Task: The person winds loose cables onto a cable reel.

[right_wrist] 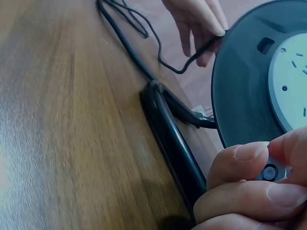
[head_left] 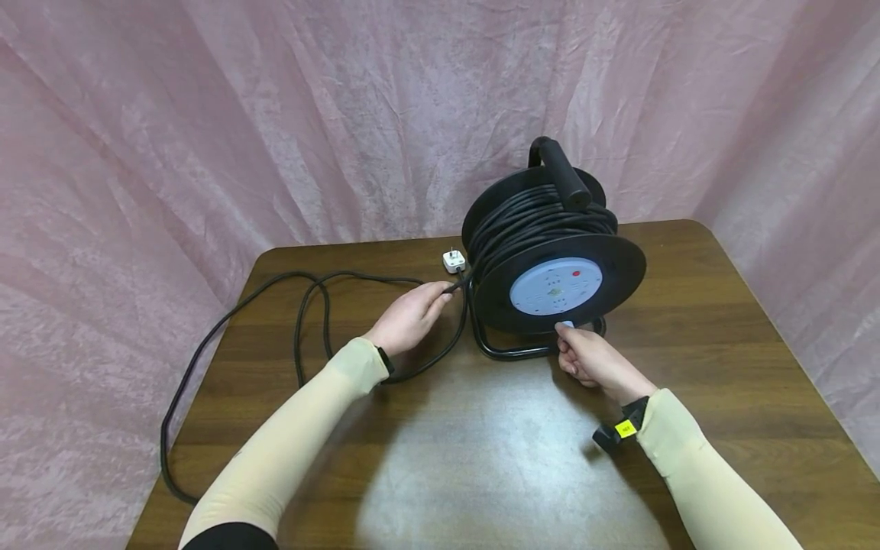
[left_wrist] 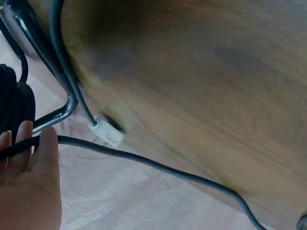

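A black cable [left_wrist: 163, 167] was held between the thumb and fingers of the left hand [head_left: 415, 312], just beside an upright cable reel [head_left: 543, 252], with a short stretch led from the grip toward the wound coils [head_left: 522, 218] and the remainder looped across the left side of a wooden table [head_left: 715, 336]. The reel's small light-blue knob [head_left: 567, 325], set low on its front disc, was pinched between the thumb and curled index finger of the right hand [head_left: 596, 359], above a tubular stand [head_left: 512, 354], while a white plug [head_left: 454, 260] was seen beyond the left hand, near the reel.
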`<state>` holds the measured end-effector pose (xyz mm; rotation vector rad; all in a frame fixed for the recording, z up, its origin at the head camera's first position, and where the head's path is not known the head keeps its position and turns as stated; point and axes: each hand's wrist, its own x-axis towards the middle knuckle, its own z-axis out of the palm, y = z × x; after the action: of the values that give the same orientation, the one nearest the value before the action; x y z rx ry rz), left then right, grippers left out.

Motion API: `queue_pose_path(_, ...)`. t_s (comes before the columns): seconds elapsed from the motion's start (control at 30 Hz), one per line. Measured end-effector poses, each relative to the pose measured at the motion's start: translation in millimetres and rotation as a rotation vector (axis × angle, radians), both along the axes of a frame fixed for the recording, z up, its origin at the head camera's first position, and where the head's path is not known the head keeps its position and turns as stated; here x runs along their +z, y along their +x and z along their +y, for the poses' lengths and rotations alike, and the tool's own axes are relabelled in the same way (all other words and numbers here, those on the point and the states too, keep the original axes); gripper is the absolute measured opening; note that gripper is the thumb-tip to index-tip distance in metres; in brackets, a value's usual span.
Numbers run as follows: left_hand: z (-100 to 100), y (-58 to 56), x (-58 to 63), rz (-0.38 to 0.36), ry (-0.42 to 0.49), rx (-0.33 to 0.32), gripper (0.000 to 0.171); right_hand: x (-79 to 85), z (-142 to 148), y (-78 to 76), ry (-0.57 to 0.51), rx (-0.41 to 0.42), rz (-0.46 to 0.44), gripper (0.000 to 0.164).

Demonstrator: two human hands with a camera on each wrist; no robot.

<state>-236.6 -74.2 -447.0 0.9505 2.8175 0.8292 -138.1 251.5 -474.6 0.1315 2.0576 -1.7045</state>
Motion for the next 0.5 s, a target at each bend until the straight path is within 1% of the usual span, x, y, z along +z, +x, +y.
queue_pose_path(0.07, 1.3, -0.9, 1.9, 0.003, 0.002, 0.001, 0.041, -0.1, -2.0, 0.3, -0.002, -0.006, -0.002, 0.050)
queue_pose_path(0.17, 2.8, -1.8, 4.8, -0.010, 0.007, 0.012, 0.041, -0.6, -3.5, 0.6, -0.009, -0.015, -0.006, 0.050)
queue_pose_path(0.33, 3.9, -3.2, 6.6, -0.044, 0.014, 0.059, 0.040, -1.7, -5.6, 0.3, -0.020, -0.014, -0.013, 0.049)
queue_pose_path(0.5, 6.5, -5.1, 7.5, -0.033, 0.026, 0.070, 0.042, -2.2, -9.5, -0.1, -0.032, -0.015, -0.015, 0.049)
